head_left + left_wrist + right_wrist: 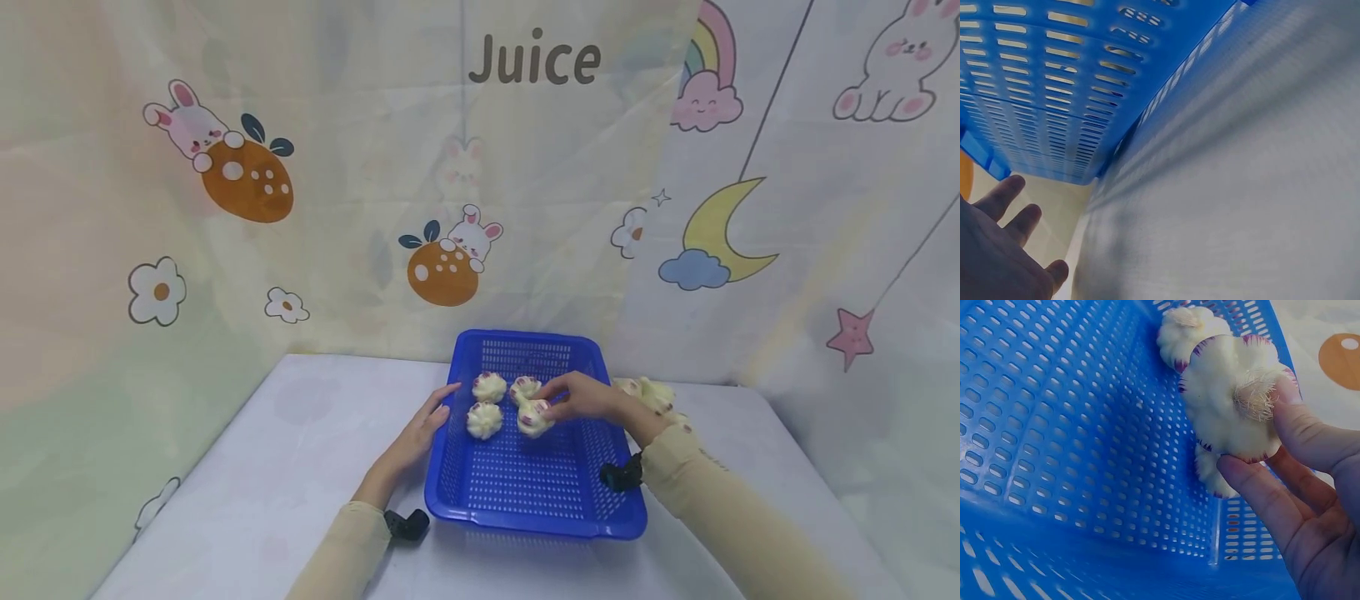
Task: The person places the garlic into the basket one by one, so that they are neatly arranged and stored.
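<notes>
My right hand (581, 396) pinches a garlic bulb (534, 418) between thumb and fingers, over the inside of a blue plastic basket (525, 523). In the right wrist view the held garlic bulb (1229, 400) turns its root tuft toward the thumb, and its pale skin has purple marks. Three more bulbs lie in the basket: one garlic bulb (490, 387) at the back left, another (484, 420) in front of it, and a third (524, 388) just behind the held one. My left hand (420, 429) is at the basket's left side, its fingers extended along the rim.
Several more garlic bulbs (656, 395) lie on the white table (337, 433) right of the basket, partly hidden behind the right forearm. A printed cloth (360, 167) hangs behind the table. Each wrist wears a black camera device (407, 525).
</notes>
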